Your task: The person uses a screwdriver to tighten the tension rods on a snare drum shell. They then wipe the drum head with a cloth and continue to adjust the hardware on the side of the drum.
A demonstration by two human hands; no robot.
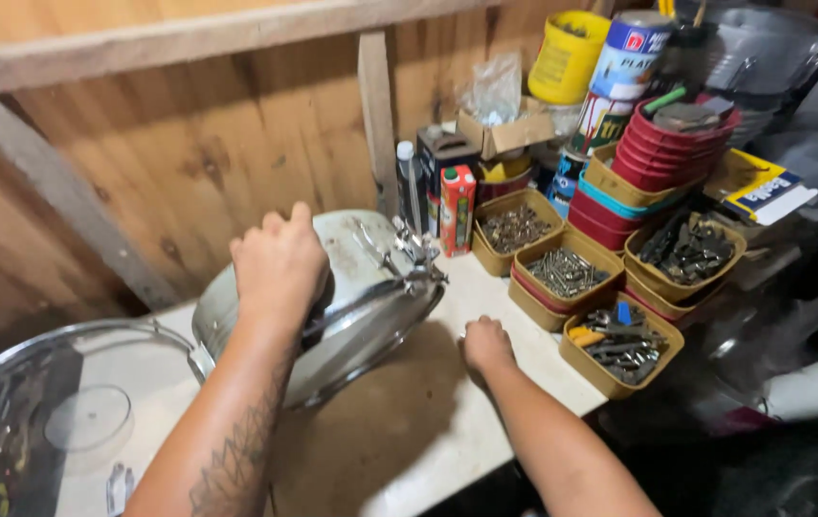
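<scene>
A worn white drum shell [347,251] with a chrome hoop [377,330] and metal lugs stands tilted on its edge on the pale workbench [428,431]. My left hand [280,263] grips the top of the shell and holds it up. My right hand [485,347] rests as a closed fist on the bench just right of the drum, beside the trays; I cannot see anything in it.
Several tan trays of screws and hardware [562,273] sit at the right, with stacked red tubs [672,148], cans and small boxes behind. A clear drumhead in a metal hoop [64,402] lies at the lower left. A wooden wall stands behind the bench.
</scene>
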